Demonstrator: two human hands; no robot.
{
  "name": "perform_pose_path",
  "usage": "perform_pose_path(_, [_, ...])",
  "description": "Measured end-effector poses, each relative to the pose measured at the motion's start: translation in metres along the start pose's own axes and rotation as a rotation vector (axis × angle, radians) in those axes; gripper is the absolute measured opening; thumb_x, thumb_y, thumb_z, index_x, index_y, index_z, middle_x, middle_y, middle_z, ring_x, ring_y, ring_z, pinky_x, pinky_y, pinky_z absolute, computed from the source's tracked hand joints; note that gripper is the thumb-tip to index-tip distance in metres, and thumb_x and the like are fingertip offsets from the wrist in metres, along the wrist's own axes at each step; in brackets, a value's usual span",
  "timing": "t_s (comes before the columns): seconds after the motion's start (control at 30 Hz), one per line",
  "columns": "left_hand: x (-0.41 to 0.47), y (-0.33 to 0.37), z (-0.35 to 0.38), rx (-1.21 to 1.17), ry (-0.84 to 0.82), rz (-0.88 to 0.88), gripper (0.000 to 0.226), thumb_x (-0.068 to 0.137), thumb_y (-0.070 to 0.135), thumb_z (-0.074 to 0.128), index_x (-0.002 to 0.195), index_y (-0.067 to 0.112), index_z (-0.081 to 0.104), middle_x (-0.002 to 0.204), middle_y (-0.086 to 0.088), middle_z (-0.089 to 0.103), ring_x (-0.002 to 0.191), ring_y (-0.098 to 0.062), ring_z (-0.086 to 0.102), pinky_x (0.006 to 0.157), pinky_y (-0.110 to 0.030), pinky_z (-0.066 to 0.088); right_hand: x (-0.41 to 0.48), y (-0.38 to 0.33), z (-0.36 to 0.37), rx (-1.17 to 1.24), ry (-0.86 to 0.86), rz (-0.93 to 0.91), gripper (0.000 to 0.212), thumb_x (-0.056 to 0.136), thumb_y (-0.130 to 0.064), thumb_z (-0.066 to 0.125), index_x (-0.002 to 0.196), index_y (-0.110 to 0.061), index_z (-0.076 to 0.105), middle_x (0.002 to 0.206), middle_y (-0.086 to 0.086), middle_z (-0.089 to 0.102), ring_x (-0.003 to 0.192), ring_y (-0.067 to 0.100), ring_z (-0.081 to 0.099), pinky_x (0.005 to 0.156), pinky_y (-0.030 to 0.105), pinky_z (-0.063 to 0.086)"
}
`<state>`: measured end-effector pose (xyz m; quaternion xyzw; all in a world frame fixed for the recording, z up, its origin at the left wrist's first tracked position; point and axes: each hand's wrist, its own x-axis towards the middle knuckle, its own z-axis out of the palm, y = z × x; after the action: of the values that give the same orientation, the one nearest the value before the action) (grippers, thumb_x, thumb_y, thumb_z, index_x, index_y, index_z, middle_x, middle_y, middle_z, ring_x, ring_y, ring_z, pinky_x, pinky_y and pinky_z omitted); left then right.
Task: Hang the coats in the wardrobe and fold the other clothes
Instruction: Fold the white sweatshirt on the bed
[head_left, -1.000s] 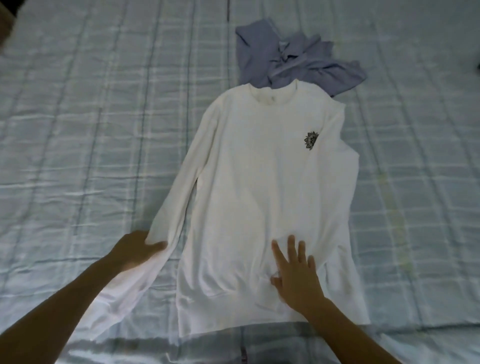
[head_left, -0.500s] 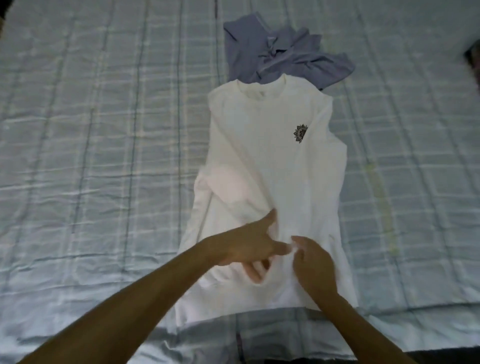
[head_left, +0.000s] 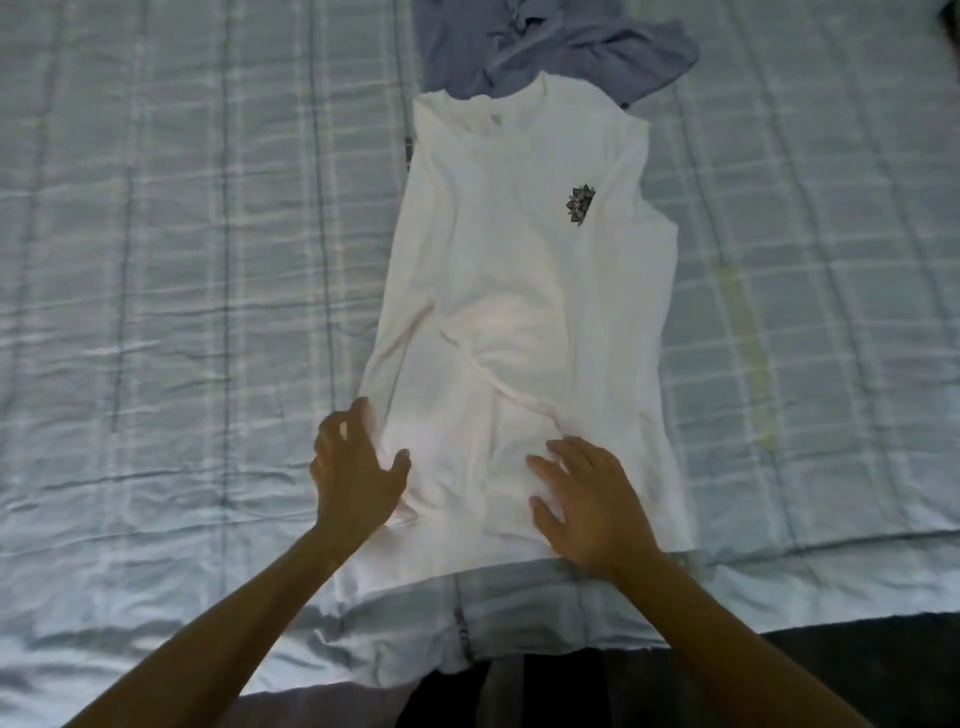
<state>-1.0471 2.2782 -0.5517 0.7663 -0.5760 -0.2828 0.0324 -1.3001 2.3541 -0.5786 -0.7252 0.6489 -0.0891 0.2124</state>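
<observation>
Worn on the head; one wide-angle view. Looked forward and down across the checked bedspread (head_left: 182, 260), from just past its near edge at the bottom of the frame. Sat close: held the white sweatshirt (head_left: 519, 312) mid-frame, the left hand (head_left: 358, 467) and right hand (head_left: 587, 499) low in the centre, with forearms in from the lower corners. Cut off the grey garment (head_left: 545, 52) at the top edge.

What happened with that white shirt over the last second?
The left hand carried the outstretched sleeve of the white shirt rightward across the front, let it go, and went back to the shirt's left edge. The right hand stayed on the lower front, palm down. The shirt's body and the grey-blue garment stayed put on the bed.
</observation>
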Motion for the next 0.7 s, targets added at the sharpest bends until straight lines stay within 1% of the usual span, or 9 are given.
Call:
perform_pose_path(0.07, [-0.001, -0.005, 0.003, -0.077, -0.043, -0.17, 0.08, 0.08, 0.031, 0.071, 0.142, 0.014, 0.023, 0.138, -0.019, 0.034, 0.122, -0.041, 0.04, 0.099, -0.053, 0.037, -0.008, 0.008, 0.004, -0.008, -0.031, 0.074, 0.047, 0.082, -0.039, 0.047, 0.117, -0.013, 0.064, 0.12, 0.011, 0.063, 0.117, 0.03, 0.055, 0.105, 0.038, 0.035])
perform_pose_path(0.13, [0.0, -0.008, 0.008, -0.183, -0.108, -0.226, 0.069, 0.085, 0.024, 0.065, 0.139, 0.01, 0.025, 0.131, -0.021, 0.047, 0.113, -0.042, 0.05, 0.093, -0.047, 0.043, -0.012, 0.014, 0.001, -0.01, -0.014, 0.108, 0.046, 0.078, -0.033, 0.045, 0.112, -0.01, 0.065, 0.109, 0.011, 0.064, 0.107, 0.032, 0.059, 0.097, 0.043, 0.043])
perform_pose_path(0.23, [-0.005, 0.005, 0.007, -0.23, -0.117, -0.097, 0.044, 0.092, 0.018, 0.052, 0.133, 0.008, 0.04, 0.125, -0.014, 0.059, 0.107, -0.034, 0.057, 0.087, -0.033, 0.044, -0.012, 0.014, -0.006, -0.028, -0.012, 0.125, 0.045, 0.075, -0.032, 0.042, 0.109, -0.013, 0.064, 0.101, 0.008, 0.061, 0.093, 0.027, 0.056, 0.086, 0.041, 0.047])
perform_pose_path(0.33, [-0.025, 0.051, -0.004, -0.384, -0.021, 0.063, 0.046, 0.094, 0.019, 0.052, 0.138, 0.012, 0.041, 0.123, -0.008, 0.062, 0.106, -0.028, 0.061, 0.085, -0.021, 0.041, -0.014, 0.014, -0.004, 0.029, 0.012, 0.169, 0.044, 0.076, -0.028, 0.043, 0.111, -0.012, 0.063, 0.094, 0.007, 0.057, 0.084, 0.023, 0.051, 0.077, 0.037, 0.047])
perform_pose_path(0.37, [-0.033, 0.068, -0.005, -0.377, -0.087, 0.142, 0.053, 0.094, 0.024, 0.053, 0.143, 0.016, 0.035, 0.123, -0.008, 0.062, 0.105, -0.027, 0.062, 0.086, -0.02, 0.043, -0.015, 0.015, -0.001, 0.079, 0.024, 0.212, 0.042, 0.077, -0.024, 0.045, 0.113, -0.011, 0.063, 0.094, 0.007, 0.056, 0.085, 0.022, 0.05, 0.078, 0.036, 0.047])
perform_pose_path(0.43, [-0.047, 0.095, 0.002, -0.149, -0.466, 0.378, 0.058, 0.092, 0.037, 0.053, 0.145, 0.026, 0.032, 0.128, -0.005, 0.059, 0.111, -0.024, 0.059, 0.093, -0.027, 0.044, -0.021, 0.016, 0.007, 0.166, 0.054, 0.291, 0.038, 0.081, -0.013, 0.054, 0.117, -0.009, 0.06, 0.097, 0.008, 0.056, 0.089, 0.02, 0.049, 0.082, 0.034, 0.047])
perform_pose_path(0.5, [-0.056, 0.109, 0.014, 0.114, -0.752, 0.547, 0.046, 0.093, 0.047, 0.048, 0.134, 0.029, 0.049, 0.133, 0.003, 0.056, 0.118, -0.02, 0.053, 0.101, -0.034, 0.041, -0.028, 0.016, 0.01, 0.217, 0.091, 0.325, 0.037, 0.086, -0.006, 0.056, 0.123, -0.009, 0.057, 0.104, 0.009, 0.057, 0.094, 0.018, 0.05, 0.089, 0.033, 0.047])
perform_pose_path(0.63, [-0.047, 0.102, 0.022, -0.031, -0.496, 0.479, 0.03, 0.095, 0.041, 0.047, 0.119, 0.028, 0.059, 0.114, 0.003, 0.066, 0.099, -0.015, 0.06, 0.092, -0.03, 0.046, -0.038, 0.013, -0.005, 0.312, 0.25, 0.404, 0.036, 0.087, -0.013, 0.046, 0.121, -0.007, 0.054, 0.108, 0.01, 0.059, 0.095, 0.019, 0.054, 0.086, 0.024, 0.04])
perform_pose_path(0.7, [-0.044, 0.085, 0.028, -0.033, -0.336, 0.538, 0.035, 0.095, 0.038, 0.046, 0.128, 0.027, 0.053, 0.126, 0.001, 0.059, 0.111, -0.017, 0.054, 0.098, -0.029, 0.04, -0.037, 0.015, -0.012, 0.229, 0.331, 0.435, 0.034, 0.09, -0.023, 0.044, 0.119, -0.008, 0.055, 0.113, 0.012, 0.058, 0.103, 0.025, 0.054, 0.091, 0.028, 0.037])
